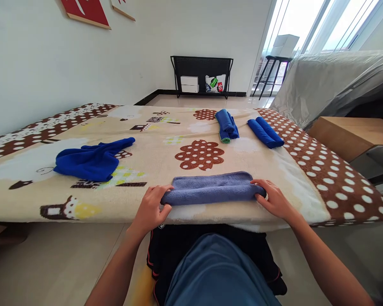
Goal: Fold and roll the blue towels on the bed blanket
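A grey-blue towel (210, 194) lies near the bed's front edge, its near part rolled up and a flat strip of it spread behind the roll. My left hand (153, 208) grips the roll's left end, thumb below and fingers on top. At the right end, my right hand (270, 196) holds the roll in the same manner. Farther back rest rolled blue towels (226, 123), one showing a green end. Beside them on the right is a pair of darker blue rolls (265, 132). A crumpled blue towel (87, 160) sits to the left.
The bed carries a patterned blanket (153, 157) with a brown polka-dot border. A wooden box (351, 131) and a plastic-covered piece of furniture (335, 80) stand on the right. Against the far wall is a black rack (202, 68); a stool (272, 72) stands by the window.
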The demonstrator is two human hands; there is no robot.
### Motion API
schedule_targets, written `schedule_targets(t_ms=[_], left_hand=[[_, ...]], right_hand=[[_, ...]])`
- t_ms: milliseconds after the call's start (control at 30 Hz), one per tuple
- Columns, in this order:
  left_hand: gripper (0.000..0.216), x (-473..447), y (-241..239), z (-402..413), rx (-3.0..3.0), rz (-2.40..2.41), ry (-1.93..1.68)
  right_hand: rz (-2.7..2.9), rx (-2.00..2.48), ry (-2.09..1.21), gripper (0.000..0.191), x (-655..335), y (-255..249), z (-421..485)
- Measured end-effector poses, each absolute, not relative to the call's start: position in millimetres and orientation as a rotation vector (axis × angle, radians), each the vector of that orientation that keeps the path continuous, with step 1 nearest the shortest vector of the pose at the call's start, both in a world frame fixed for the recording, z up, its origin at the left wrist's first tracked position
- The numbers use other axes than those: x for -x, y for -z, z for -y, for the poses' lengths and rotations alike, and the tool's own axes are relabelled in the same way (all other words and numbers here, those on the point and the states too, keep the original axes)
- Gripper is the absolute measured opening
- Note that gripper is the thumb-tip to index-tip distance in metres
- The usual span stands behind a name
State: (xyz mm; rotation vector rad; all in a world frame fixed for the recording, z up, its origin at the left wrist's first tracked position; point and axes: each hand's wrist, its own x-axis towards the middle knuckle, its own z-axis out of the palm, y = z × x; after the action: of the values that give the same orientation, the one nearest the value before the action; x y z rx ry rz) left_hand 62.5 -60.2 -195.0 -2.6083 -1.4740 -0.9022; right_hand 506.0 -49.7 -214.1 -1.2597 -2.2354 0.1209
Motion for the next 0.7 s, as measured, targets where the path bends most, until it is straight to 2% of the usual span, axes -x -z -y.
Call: schedule_targets(t_ms=[133,267,500,700], left_hand=[[0.037,-67.0,193.2,56.6,2.539,1.589,0.734],[0.045,-97.5,194.9,55.9,2.314,1.565,0.747],[0.056,-178.2,201.5,54.7,2.568,1.23,0.726],[0.049,-170.8,208.2,53.6,2.605,1.265,0.67]], right_hand=[[2.211,1.321,-0.036,0.034,-502.0,213.8,48.2],[2.124,1.304,0.177,0.039,-476.9,213.9,46.9],[2.326,1.022,0.212,0.051,-395.1,211.6,49.6],[2.376,1.022,0.257,0.047,-395.4,217.8,49.3]])
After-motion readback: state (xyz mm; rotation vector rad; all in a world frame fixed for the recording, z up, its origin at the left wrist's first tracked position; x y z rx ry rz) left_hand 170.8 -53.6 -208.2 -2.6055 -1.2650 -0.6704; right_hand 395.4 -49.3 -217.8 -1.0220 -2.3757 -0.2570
